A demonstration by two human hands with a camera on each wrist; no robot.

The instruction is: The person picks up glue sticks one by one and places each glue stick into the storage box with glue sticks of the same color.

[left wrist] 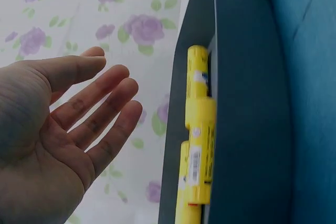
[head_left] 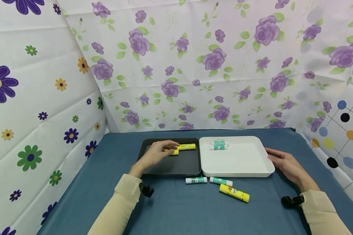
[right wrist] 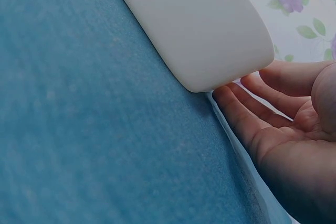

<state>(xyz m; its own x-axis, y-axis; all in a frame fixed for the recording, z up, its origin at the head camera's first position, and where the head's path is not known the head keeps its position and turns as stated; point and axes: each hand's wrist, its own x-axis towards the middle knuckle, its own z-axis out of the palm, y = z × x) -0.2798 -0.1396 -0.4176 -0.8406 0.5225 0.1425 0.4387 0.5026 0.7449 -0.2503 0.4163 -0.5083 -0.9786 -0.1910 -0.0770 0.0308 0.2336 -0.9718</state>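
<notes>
In the head view, the left hand (head_left: 156, 153) is over yellow sticks (head_left: 187, 147) in the black tray (head_left: 173, 167); the right hand (head_left: 289, 165) meets the white tray (head_left: 238, 165), which holds green sticks (head_left: 218, 147); more sticks (head_left: 234, 193) lie on the tabletop (head_left: 176, 212). Left wrist: fingers (left wrist: 105, 113) released. Right wrist: straight fingers (right wrist: 237, 113) touch the white tray.

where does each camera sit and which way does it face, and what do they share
Head: worn on the head, facing forward and down at the black tray and white tray; left hand, right hand and sleeves show.
Left wrist: on that wrist, facing the black tray's side and yellow sticks; the left hand shows.
Right wrist: on that wrist, facing the white tray's corner; the right hand shows.
Shared: head and left wrist both show yellow sticks.
</notes>
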